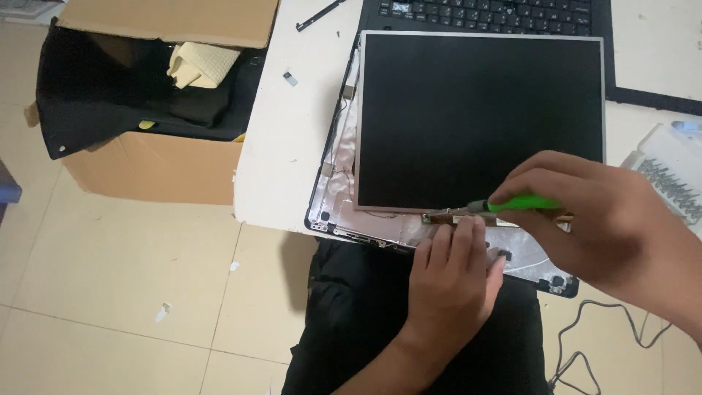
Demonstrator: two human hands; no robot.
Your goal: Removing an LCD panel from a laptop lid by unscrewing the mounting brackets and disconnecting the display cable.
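The person sits at the edge of a white table (289, 146) with an opened laptop lid (409, 232) pulled toward their lap, its dark screen panel (479, 121) lying loose in the back cover and the keyboard half (486, 14) pushed to the far side. The right hand (599, 219) is closed around a green-handled screwdriver (521, 204), fingers wrapped over the handle, with the tip aimed at a narrow strip board (446, 216) that runs just below the panel's lower edge. The left hand (453, 274) rests on the cover right beside that spot, fingers together and pressed flat, holding nothing, with its fingertips (468, 228) touching the strip as if to steady it. To my eye the step in hand is freeing a small screw or clip at the bottom of the panel; I cannot see the screw head itself under the tip. What follows seems to call for a straight, gentle turn with the blade kept seated, since thin wires (338, 170) trail along the left side of the cover and a slip could catch them or mark the panel. Down on the tiled floor to the left stands a cardboard box (157, 164) with dark cloth and a pale yellow rag inside, and a cable (585, 344) loops by the person's right knee.
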